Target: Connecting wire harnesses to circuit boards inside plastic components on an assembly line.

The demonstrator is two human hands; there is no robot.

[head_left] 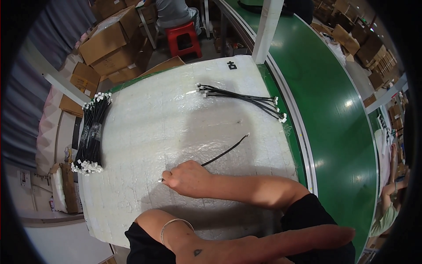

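The right hand [189, 178] pinches the cable [227, 151] near one end, over the counter [145, 132]; the left hand's [259, 248] grip I cannot tell; the cable looks light, bendy, best held by a plug [161, 180].

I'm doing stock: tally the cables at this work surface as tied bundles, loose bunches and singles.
Tied bundle: 1
Loose bunch: 1
Single cable, in the right hand: 1
Total: 3
Cables inside the bundle and bunch overlap too much to count.
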